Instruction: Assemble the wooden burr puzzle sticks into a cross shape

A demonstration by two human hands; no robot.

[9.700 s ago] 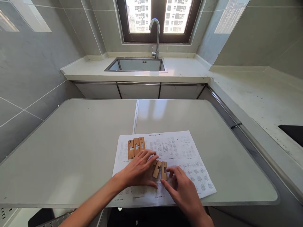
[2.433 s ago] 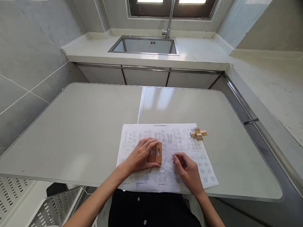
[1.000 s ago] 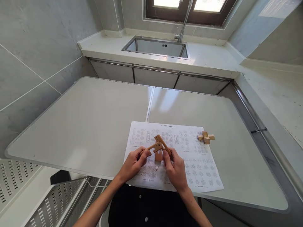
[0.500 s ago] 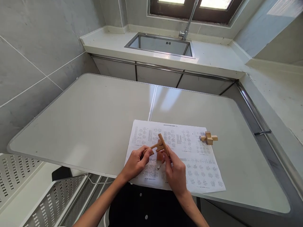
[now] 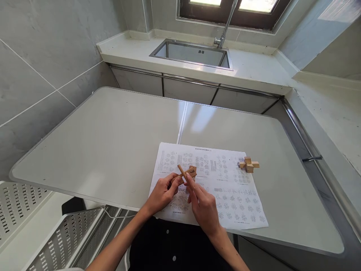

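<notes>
Both my hands hold flat wooden puzzle pieces just above a printed instruction sheet (image 5: 225, 195). My left hand (image 5: 162, 192) pinches the left end of a notched wooden piece (image 5: 191, 172) with a handwritten mark on it. My right hand (image 5: 203, 205) grips a second thin wooden piece (image 5: 181, 170) that crosses the first one. The two pieces meet in a cross shape between my fingertips. A finished small wooden cross puzzle (image 5: 248, 165) lies on the sheet's far right corner, apart from both hands.
The sheet lies at the near edge of a pale grey table (image 5: 113, 139). Beyond it runs a counter with a steel sink (image 5: 194, 54) and a faucet (image 5: 225, 22) under a window. A perforated metal rack (image 5: 42, 233) stands low on the left.
My right hand has turned its piece from leaning right to leaning left across the piece in my left hand. Earlier the pieces lay flat on the sheet; both are lifted now.
</notes>
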